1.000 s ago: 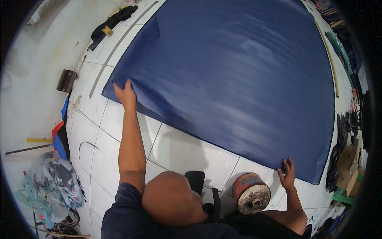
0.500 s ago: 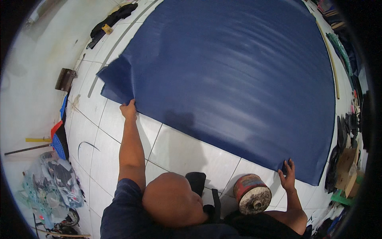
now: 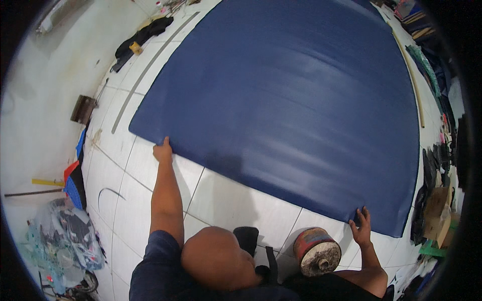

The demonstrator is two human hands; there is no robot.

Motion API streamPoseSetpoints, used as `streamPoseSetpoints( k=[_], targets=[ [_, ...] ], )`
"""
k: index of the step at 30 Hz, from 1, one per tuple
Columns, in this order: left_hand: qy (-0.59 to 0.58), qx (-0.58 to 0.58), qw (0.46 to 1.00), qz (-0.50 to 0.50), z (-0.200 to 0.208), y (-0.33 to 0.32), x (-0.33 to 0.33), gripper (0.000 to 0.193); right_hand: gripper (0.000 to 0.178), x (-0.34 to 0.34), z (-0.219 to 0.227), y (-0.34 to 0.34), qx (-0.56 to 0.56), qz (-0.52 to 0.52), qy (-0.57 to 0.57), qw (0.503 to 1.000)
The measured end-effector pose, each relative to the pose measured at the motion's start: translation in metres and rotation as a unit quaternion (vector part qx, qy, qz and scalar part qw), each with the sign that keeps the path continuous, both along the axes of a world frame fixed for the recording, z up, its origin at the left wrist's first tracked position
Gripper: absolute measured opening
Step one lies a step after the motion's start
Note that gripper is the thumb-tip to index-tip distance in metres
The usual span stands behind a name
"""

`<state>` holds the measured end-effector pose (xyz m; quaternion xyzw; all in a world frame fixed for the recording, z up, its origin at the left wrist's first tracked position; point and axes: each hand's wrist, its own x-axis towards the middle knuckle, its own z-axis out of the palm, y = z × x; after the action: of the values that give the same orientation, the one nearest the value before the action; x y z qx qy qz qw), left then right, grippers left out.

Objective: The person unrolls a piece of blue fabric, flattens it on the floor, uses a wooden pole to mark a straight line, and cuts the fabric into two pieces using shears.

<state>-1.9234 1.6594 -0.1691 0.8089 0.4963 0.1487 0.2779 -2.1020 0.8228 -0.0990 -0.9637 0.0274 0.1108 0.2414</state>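
Note:
A large sheet of dark blue, glossy material (image 3: 281, 110), like leatherette, lies spread over the white tiled floor. Its near edge slants down toward the right. My left hand (image 3: 163, 150) is closed on that edge near the left corner, thumb on top and the other fingers hidden. At the right end of the same edge, my right hand (image 3: 361, 228) has its fingers stretched and apart, with the fingertips touching the sheet. Just left of my right hand is a round, stained red can (image 3: 317, 251) with a crusted pale top.
A long grey strip (image 3: 150, 75) lies left of the sheet, near a black cloth (image 3: 143, 40) and a small yellow roll (image 3: 135, 48). Along the right run a thin pole (image 3: 409, 75) and a cardboard box (image 3: 438, 213). Clear plastic bags (image 3: 65, 246) are piled at lower left.
The sheet's left corner, folded and raised before, now lies flat. My left hand is slightly lower in view, still at the edge. My right hand has barely shifted.

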Motion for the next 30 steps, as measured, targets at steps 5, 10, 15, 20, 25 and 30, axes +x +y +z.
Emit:
streamPoseSetpoints(
  k=[5, 10, 15, 20, 25, 30],
  targets=[
    [-0.063, 0.046, 0.996, 0.033, 0.027, -0.131, 0.013, 0.081, 0.062, -0.010, 0.015, -0.012, -0.043, -0.025, 0.002, 0.999],
    [-0.039, 0.134, 0.816, -0.560, 0.049, -0.280, -0.057, 0.065, 0.064, -0.006, 0.020, -0.002, -0.078, -0.026, -0.024, 0.996],
    [-0.025, 0.171, 0.644, -0.746, 0.046, -0.321, -0.068, 0.059, 0.064, 0.001, 0.027, -0.003, -0.098, 0.000, -0.026, 0.995],
    [-0.005, 0.156, 0.643, -0.750, 0.058, -0.324, -0.068, 0.060, 0.061, 0.005, 0.029, -0.007, -0.113, 0.030, -0.011, 0.993],
    [0.008, 0.154, 0.648, -0.746, 0.045, -0.337, -0.065, 0.059, 0.056, -0.007, 0.032, -0.009, -0.218, 0.072, -0.076, 0.970],
    [0.020, 0.137, 0.664, -0.735, 0.044, -0.323, -0.068, 0.057, 0.048, 0.008, 0.127, 0.076, 0.093, 0.254, -0.075, 0.960]
  ],
)
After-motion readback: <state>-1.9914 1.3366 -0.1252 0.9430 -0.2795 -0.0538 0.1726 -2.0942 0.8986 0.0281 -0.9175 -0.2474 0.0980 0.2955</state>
